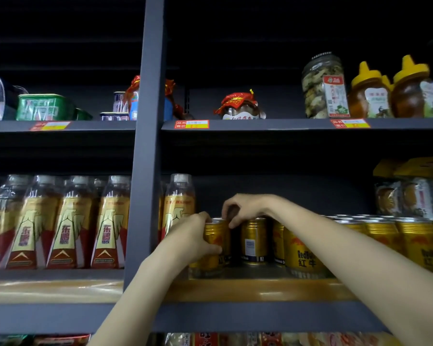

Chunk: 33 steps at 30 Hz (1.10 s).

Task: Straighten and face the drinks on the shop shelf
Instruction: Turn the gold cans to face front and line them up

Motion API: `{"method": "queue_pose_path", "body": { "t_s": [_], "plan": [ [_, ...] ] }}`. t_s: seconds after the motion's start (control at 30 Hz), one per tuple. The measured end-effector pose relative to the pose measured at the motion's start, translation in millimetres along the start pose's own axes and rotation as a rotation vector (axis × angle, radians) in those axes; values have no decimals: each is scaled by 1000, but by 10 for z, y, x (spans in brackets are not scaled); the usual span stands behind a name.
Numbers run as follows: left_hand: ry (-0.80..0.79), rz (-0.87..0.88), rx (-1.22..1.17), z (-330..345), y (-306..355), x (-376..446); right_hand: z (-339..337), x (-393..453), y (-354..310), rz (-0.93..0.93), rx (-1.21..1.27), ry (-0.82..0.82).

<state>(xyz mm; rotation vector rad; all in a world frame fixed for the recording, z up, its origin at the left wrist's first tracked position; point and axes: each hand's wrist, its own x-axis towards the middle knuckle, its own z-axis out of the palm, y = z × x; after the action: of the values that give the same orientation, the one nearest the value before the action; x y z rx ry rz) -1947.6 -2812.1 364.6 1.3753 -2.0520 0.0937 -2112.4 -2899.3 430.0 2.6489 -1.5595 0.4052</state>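
Gold metal drink cans fill the dark shelf (260, 317) where both hands work. The left hand (194, 237) wraps its curled fingers round the side of the leftmost gold can (214, 242), which stands near the shelf's front lip. The right hand (244, 208) reaches in from the right, above the left hand, its thumb and fingers curled down over the rim of a can standing just behind; which can it pinches is hard to tell.

Right of the hands stands one gold can turned barcode outward (254, 240), with a dark gap between it and the held can. Beyond it a gold can with red and black lettering (303, 250) sits forward, under the right forearm, and a blurred row of more gold cans (395, 236) runs to the frame's right edge; their number cannot be counted.

Left of the hands, touching the left knuckles, one clear plastic bottle with a gold and red label (179, 203) stands against the grey upright post (145, 146). Past the post, four like bottles (68, 226) show in front.

Open dark space lies behind and above the right hand.
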Motion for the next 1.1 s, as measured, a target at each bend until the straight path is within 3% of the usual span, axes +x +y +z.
{"method": "queue_pose_path", "body": {
  "t_s": [0.23, 0.53, 0.73, 1.1],
  "plan": [
    [43, -34, -77, 6, -2, -33, 151, 54, -118, -4, 29, 73],
    [50, -24, -66, 24, 28, -4, 139, -15, -95, 125, -36, 108],
    [37, 12, -90, 111, 48, 78, -58, -216, 127, 272, -188, -58],
    [-51, 10, -7, 229, 114, 338, -528, -948, -38, 202, 302, 272]
  ]
}}
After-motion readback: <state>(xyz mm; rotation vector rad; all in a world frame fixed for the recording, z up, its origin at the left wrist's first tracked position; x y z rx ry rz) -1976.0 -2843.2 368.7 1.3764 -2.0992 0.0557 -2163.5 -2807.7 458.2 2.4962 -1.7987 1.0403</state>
